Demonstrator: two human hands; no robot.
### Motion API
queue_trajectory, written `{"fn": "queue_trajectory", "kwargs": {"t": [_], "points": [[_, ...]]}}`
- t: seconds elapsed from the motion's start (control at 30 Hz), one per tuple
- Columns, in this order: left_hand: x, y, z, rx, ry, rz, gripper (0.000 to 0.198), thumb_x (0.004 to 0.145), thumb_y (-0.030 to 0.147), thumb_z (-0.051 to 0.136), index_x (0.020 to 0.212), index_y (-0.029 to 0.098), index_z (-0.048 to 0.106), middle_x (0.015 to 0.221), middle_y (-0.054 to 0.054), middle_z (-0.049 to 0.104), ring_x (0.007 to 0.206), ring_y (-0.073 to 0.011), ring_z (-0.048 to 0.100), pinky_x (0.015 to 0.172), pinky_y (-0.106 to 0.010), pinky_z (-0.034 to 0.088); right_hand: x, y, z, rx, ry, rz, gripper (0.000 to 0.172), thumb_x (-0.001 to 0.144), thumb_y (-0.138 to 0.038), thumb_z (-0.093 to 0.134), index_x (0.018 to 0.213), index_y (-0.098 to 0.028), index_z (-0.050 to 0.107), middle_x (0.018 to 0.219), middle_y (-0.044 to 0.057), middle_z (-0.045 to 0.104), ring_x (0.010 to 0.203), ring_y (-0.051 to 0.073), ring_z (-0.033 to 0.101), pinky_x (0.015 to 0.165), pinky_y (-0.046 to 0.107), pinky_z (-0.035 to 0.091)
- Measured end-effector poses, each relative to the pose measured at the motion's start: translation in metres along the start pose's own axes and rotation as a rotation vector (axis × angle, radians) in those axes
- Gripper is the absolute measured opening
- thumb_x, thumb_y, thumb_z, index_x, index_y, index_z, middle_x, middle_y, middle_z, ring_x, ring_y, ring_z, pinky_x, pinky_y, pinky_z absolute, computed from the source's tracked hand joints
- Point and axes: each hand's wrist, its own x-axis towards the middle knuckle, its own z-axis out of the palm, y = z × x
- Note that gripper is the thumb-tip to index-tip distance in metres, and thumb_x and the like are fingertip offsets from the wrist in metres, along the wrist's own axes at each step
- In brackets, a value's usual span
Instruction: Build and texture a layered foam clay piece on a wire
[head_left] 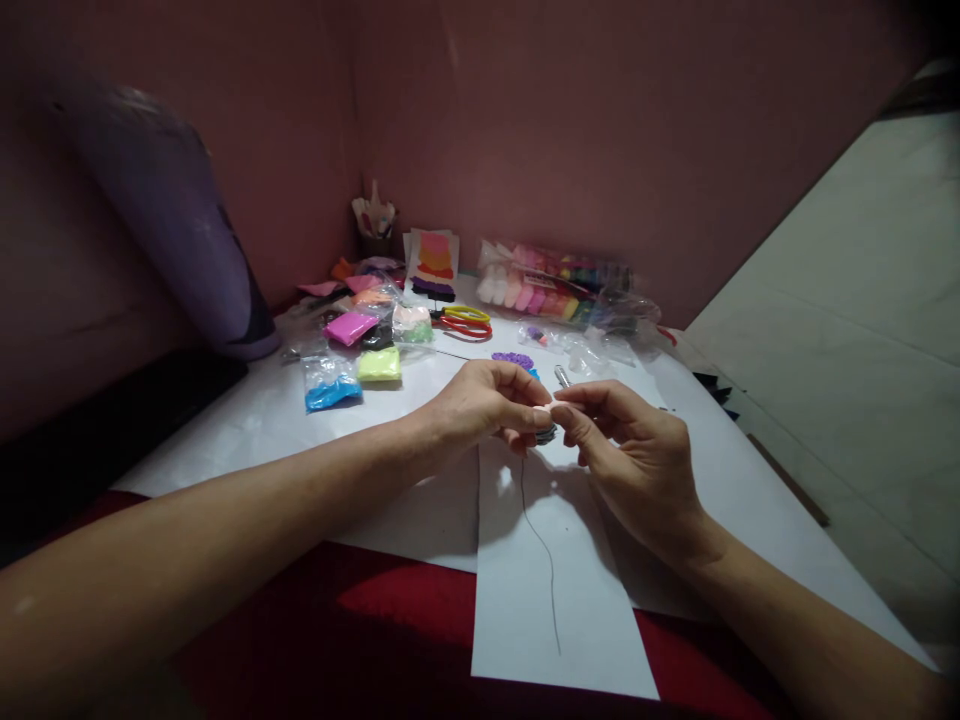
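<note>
White paper (pixel 600 610) spreads beneath the left hand (pixel 491 405) and right hand (pixel 634 440); both pinch a small grey-and-white piece (pixel 546 437), perhaps clay, between them, a dark strand (pixel 552 570) running below.

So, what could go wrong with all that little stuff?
The small piece is pinched by the left hand, with the right hand close against it, so it might slip or get squashed. The paper strip sticks out past the white sheet, so it might get nudged. Scissors lie by the packets, so reaching there could bump them.
</note>
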Motion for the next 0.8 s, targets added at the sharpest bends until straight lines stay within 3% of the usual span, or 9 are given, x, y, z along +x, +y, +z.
{"fn": "queue_trajectory", "kwargs": {"t": [0.33, 0.8], "points": [[-0.0007, -0.0008, 0.0010, 0.000, -0.009, 0.015, 0.023, 0.065, 0.021, 0.079, 0.073, 0.009, 0.061, 0.060, -0.001, 0.061, 0.048, -0.0079, 0.056, 0.050, -0.022, 0.043, 0.0008, 0.0013, 0.0000, 0.000, -0.042, 0.005, 0.009, 0.088, -0.028, 0.063, 0.088, -0.020, 0.066, 0.068, -0.001, 0.065, 0.056, 0.011, 0.056, 0.053, 0.025, 0.046], [-0.0003, -0.0025, 0.0006, 0.009, -0.010, 0.028, 0.021, 0.066, 0.019, 0.077, 0.074, 0.009, 0.060, 0.061, -0.001, 0.062, 0.049, -0.0082, 0.056, 0.050, -0.022, 0.045, 0.0007, 0.0018, -0.0003, 0.011, -0.079, 0.000, 0.012, 0.090, -0.030, 0.061, 0.087, -0.019, 0.065, 0.067, -0.001, 0.064, 0.057, 0.011, 0.057, 0.053, 0.025, 0.047]]}}
